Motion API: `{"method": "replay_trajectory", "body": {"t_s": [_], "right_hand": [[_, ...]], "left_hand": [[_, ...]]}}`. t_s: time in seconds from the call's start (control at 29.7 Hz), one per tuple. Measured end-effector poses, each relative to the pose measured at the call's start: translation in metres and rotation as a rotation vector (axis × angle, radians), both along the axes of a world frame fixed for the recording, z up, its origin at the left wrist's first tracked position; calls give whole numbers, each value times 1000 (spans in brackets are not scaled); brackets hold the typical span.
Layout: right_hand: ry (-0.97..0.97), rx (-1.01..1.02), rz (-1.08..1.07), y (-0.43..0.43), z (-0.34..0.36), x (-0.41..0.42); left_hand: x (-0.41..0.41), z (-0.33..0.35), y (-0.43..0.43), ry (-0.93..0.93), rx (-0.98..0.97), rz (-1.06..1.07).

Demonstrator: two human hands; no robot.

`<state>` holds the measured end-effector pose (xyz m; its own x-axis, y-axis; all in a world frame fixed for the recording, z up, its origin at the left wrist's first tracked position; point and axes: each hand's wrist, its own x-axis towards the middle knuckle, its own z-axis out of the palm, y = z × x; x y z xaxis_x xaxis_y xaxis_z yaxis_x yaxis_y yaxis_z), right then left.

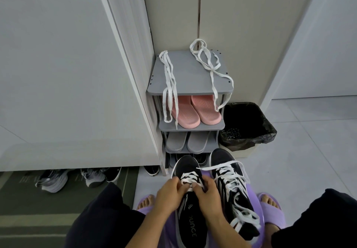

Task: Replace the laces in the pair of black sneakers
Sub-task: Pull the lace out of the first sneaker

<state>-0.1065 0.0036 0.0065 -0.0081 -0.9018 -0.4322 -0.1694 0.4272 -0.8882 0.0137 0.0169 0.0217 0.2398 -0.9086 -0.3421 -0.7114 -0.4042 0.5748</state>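
Now | left hand (pixel 167 192) and right hand (pixel 205 194), fingers curled, both pinch lace (pixel 190 177) of near sneaker (pixel 190 226) | its long axis 12–6, toe at 12 | lace at 12 of knuckles, hands equally near | second sneaker (pixel 229 185) at 3

Both bare forearms (pixel 228 226) reach forward and down, drawing together so the two hands sit side by side, knuckles almost touching. The left hand (pixel 170 191) lies back-up, its fingers curled inward, the tips pinching a flat white lace (pixel 188 176). The right hand (pixel 205 194) mirrors it, thumb and fingers curled on the same lace, its wrist bent slightly inward.
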Motion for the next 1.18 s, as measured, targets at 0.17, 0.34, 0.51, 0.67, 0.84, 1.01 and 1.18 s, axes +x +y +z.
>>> {"method": "replay_trajectory", "body": {"t_s": [0.17,0.34,0.51,0.67,0.84,1.01,1.18], "right_hand": [[-7,-10,21,-2,-1,-2],[21,-45,61,-4,0,-4],[23,-44,85,-5,0,-5],[50,-47,101,-4,0,-4],[97,-58,114,-5,-4,-3],[107,-37,127,-7,-6,-4],[150,-73,157,-7,-5,-3]], "left_hand": [[3,16,-8,-294,-209,-72],[7,13,-9,-261,-103,-50],[7,14,-12,-206,-169,-44],[15,13,-14,-36,-92,84],[-2,-8,-5,92,-37,126],[19,14,-19,336,-177,451],[-3,-8,-4,107,13,129]]}}
